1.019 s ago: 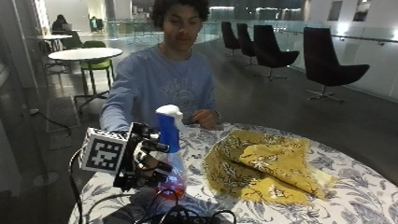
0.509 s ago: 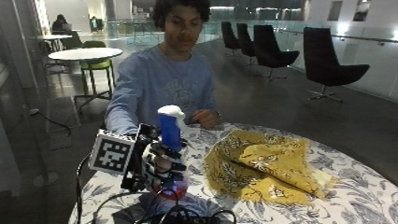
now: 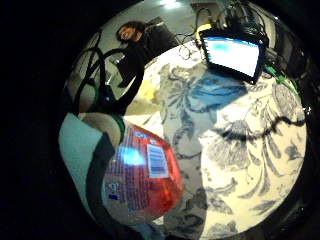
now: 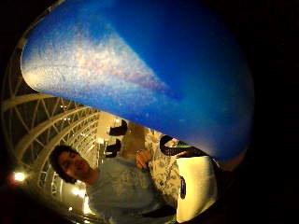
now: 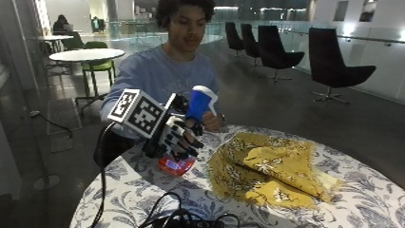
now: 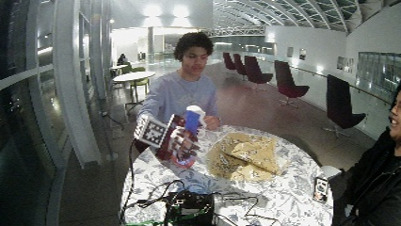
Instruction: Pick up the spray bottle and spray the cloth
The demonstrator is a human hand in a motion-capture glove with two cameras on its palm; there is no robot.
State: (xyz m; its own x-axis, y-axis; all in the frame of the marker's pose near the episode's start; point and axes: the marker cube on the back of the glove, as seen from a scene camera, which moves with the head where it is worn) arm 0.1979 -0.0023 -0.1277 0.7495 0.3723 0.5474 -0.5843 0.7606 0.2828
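Observation:
A spray bottle with a blue and white head [image 5: 200, 101] and a clear body with a red base [image 5: 176, 166] is held just above the table, tilted toward the cloth. My gloved right hand [image 5: 179, 137] grips it around the neck and body, fingers curled round it. The yellow patterned cloth [image 5: 273, 167] lies crumpled on the table to the right of the bottle, apart from it. In the wide outside view the bottle [image 6: 192, 120] and cloth [image 6: 244, 151] stand the same way. The bottle's red body [image 3: 143, 181] and blue head [image 4: 140, 70] fill the palm views.
The round table has a floral tablecloth [image 5: 126, 190]. Black cables and a device [image 5: 184, 221] lie at its front edge. The person's bare left hand [image 5: 212, 122] rests behind the bottle. A lit screen [image 3: 233, 53] stands on the table.
The hand has lifted the bottle off the table and tipped its head toward the cloth. The cloth has not moved.

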